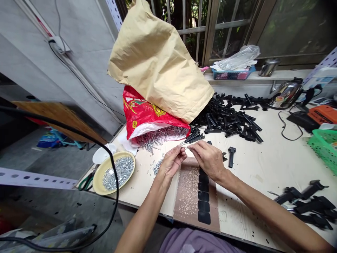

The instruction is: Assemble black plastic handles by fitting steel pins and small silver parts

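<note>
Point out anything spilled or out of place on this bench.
The red bag lies on its side, metal pins spreading from its mouth onto the tabletop. Small metal pieces also lie loose outside the yellow bowl. Both look spilled, though perhaps deliberately laid out.

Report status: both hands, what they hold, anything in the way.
Left hand, right hand: both pinching. Thin metal piece between them. Black cable crosses view before yellow bowl, clear of hands.
</note>
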Demonstrator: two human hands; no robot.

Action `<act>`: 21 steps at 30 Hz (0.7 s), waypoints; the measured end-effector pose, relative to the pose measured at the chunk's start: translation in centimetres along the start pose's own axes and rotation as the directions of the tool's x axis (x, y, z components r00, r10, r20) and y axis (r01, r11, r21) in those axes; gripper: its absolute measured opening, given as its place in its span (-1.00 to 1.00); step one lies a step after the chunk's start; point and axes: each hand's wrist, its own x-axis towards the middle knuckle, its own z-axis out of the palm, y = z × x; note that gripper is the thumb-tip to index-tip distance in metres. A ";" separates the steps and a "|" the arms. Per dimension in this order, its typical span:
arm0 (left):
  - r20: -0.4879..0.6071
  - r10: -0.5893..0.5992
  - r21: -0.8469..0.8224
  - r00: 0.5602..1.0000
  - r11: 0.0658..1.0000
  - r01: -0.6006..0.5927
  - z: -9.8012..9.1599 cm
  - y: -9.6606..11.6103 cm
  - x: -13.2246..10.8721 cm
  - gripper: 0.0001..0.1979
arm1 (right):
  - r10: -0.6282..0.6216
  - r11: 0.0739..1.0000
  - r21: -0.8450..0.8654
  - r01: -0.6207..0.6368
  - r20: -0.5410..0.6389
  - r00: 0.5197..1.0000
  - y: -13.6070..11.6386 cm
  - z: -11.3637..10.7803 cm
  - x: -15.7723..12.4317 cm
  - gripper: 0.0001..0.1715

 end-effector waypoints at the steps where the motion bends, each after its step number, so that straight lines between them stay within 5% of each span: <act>1: 0.003 0.002 0.000 1.000 1.000 -0.002 0.0 0.0 0.0 -0.78 | -0.004 1.000 -0.011 0.004 -0.003 1.000 0.0 0.0 0.0 -0.72; 21: -0.022 0.240 0.302 0.970 0.927 -0.222 0.0 -1.1 0.4 -0.75 | -0.070 0.984 -0.161 0.070 0.005 0.998 1.0 0.8 -1.1 -0.75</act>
